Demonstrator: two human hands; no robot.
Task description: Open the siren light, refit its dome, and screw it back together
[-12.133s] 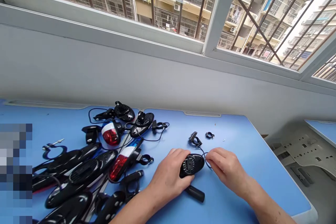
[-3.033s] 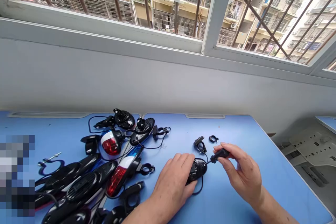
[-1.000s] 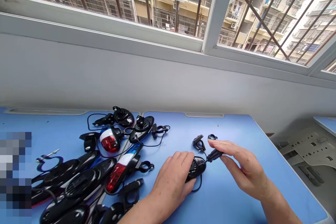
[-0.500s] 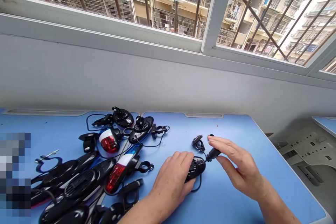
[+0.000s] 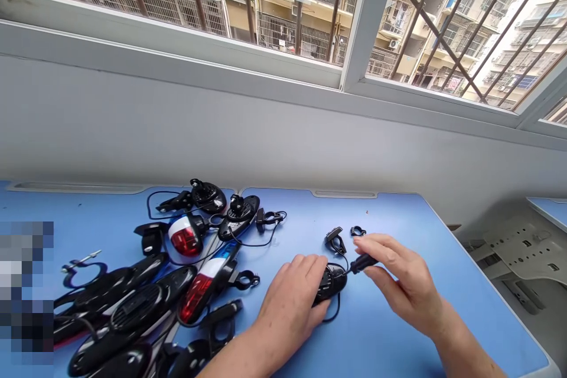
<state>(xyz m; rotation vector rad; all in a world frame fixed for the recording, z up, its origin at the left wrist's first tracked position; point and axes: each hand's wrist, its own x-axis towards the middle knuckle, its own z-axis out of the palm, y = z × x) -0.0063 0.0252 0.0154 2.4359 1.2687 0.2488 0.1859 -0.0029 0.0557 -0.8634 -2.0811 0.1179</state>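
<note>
My left hand [image 5: 292, 292] is closed over a black bicycle horn light [image 5: 331, 282], pressing it against the blue table. Its ribbed back faces up, and much of it is hidden under my fingers. Between the thumb and fingers of my right hand [image 5: 405, 280] is the black handle of a screwdriver [image 5: 364, 262], tilted, its shaft reaching down to the horn light's back. A thin cable links the horn light with a small black switch clamp [image 5: 335, 240] just behind it. A loose black ring clamp [image 5: 358, 231] lies beyond my right fingertips.
Several more horn lights [image 5: 148, 301] with red, white and blue lenses, clamps and cables crowd the left side of the blue table [image 5: 385, 336]. A wall [image 5: 266, 136] and a barred window stand behind. Another desk [image 5: 547, 212] is at the right.
My right hand has shifted slightly to the right and lower with the screwdriver, uncovering the loose ring clamp. My left hand stays on the horn light.
</note>
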